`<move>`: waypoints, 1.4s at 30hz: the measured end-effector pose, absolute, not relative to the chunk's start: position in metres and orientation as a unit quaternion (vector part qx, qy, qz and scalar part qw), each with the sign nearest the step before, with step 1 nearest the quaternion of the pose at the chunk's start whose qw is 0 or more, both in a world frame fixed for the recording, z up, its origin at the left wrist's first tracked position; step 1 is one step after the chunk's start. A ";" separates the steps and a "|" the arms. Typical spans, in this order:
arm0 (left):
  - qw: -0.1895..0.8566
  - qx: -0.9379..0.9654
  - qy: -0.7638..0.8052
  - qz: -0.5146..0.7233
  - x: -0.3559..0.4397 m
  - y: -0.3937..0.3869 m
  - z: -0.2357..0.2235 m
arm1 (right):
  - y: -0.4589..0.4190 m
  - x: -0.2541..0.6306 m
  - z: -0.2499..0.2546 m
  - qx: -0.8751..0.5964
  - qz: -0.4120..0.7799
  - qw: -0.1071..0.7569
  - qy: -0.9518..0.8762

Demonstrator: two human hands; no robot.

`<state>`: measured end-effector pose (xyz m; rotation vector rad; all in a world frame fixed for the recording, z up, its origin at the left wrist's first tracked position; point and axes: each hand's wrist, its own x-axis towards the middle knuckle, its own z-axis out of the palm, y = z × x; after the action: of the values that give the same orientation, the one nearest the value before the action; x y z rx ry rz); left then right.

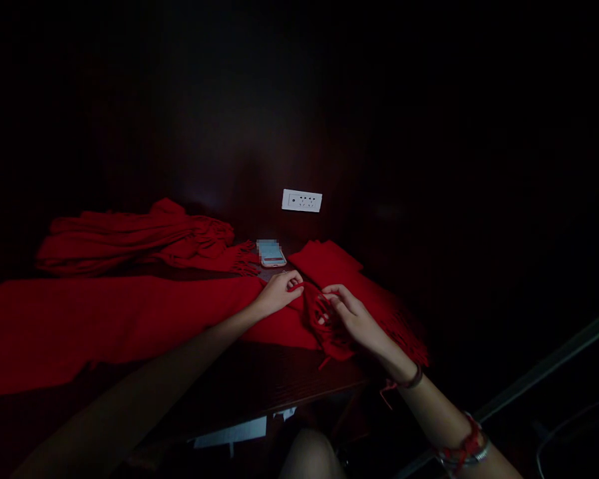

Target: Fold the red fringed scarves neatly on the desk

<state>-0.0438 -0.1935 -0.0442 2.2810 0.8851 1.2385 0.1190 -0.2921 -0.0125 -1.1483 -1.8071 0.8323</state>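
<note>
A long red scarf (130, 306) lies stretched across the dark table from the left edge to the middle. My left hand (281, 291) pinches its cloth close to the fringed end. Just to the right, my right hand (349, 314) has its fingers curled at the scarf's fringe (324, 313), thumb and forefinger close together on the strands. Some fingers of that hand are partly hidden behind the fringe. Beyond it lies a folded red scarf (329, 259), its own fringe pointing toward the right front.
A bunched red scarf (134, 239) rests at the back left. A lit phone (271, 253) lies behind my left hand, below a white wall socket (302, 200). Under the edge of the table (279, 372) are white papers (232, 432) and my knee (312, 456).
</note>
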 end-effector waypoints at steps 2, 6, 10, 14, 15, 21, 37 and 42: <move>0.212 0.810 0.317 0.445 -0.044 -0.193 -0.043 | -0.302 0.115 -0.009 -0.440 0.255 0.342 -0.790; 0.247 0.788 0.329 0.458 -0.046 -0.191 -0.042 | -0.322 0.109 -0.003 -0.403 0.183 0.168 -0.881; 0.306 0.761 0.334 0.464 -0.048 -0.185 -0.043 | -0.327 0.118 0.002 -0.400 0.176 0.083 -0.895; 0.340 0.751 0.316 0.469 -0.047 -0.183 -0.043 | -0.313 0.133 0.010 -0.477 0.132 0.185 -0.849; 0.343 0.749 0.314 0.471 -0.046 -0.183 -0.043 | -0.309 0.133 0.011 -0.489 0.096 0.216 -0.840; 0.351 0.747 0.308 0.473 -0.043 -0.187 -0.041 | -0.293 0.108 -0.002 -0.550 -0.069 0.199 -0.808; 0.314 0.745 0.329 0.488 -0.046 -0.184 -0.038 | -0.275 0.128 0.005 -0.573 0.126 0.392 -0.708; 0.296 0.763 0.313 0.482 -0.044 -0.188 -0.036 | -0.282 0.168 0.027 -0.601 0.102 0.328 -0.722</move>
<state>-0.0445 -0.1876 -0.0356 2.0280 0.8323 1.2830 0.1684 -0.2818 0.0269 -1.5732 -1.8895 0.2666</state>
